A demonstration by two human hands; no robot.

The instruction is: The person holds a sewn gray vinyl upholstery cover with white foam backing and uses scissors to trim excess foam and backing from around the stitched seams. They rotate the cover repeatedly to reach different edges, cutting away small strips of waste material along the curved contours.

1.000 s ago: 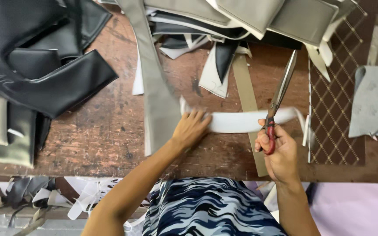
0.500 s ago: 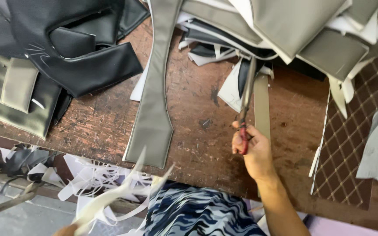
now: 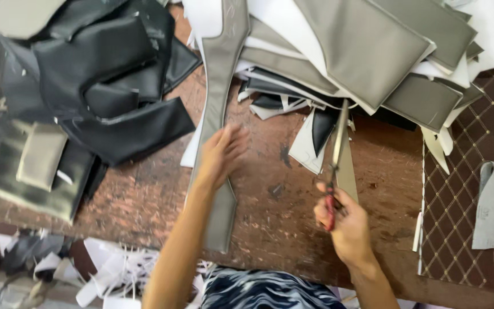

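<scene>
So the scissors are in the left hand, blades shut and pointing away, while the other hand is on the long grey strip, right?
Not quite: the head view shows the scissors in the right hand, not the left. The blades are shut and point away, and the left hand is over the long grey strip.

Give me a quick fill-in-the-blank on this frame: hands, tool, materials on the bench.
1. The right hand grips a pair of ____ with red handles, blades pointing away from the person.
2. The left hand reaches onto a long ____-coloured strip lying on the wooden table.
3. The pile of leatherette pieces at the upper left of the table is mostly ____.
4. The brown panel by the right edge is stitched in a ____ pattern.

Missing words: scissors; grey; black; diamond
</scene>
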